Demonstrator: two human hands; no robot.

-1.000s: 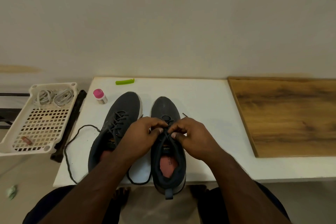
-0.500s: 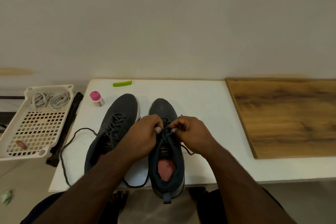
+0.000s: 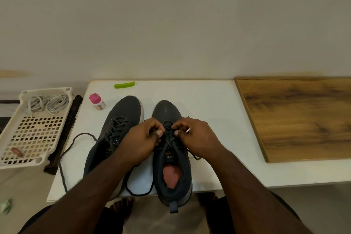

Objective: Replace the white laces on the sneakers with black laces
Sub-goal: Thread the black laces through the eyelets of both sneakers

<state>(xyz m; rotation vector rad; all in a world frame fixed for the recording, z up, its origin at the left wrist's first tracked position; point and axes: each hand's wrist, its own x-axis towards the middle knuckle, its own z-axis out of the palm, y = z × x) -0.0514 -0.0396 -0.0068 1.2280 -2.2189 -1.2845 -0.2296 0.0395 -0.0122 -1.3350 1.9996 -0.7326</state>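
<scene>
Head view: both hands are on the right sneaker [image 3: 171, 167], standing on the white table [image 3: 209, 104]. The left hand [image 3: 141, 139] pinches the black lace [image 3: 168, 139] at the eyelets with curled fingers, and the right hand [image 3: 197, 137] pinches it from the other side. The left sneaker [image 3: 114, 131] sits just beside, already laced in black, its loose end trailing over the table edge. White laces [image 3: 47, 103] lie coiled in the plastic basket [image 3: 28, 138] to the left.

My single head camera looks forward and down, close above both hands [image 3: 171, 138], table [image 3: 209, 104] beyond them, wall filling the top.
</scene>
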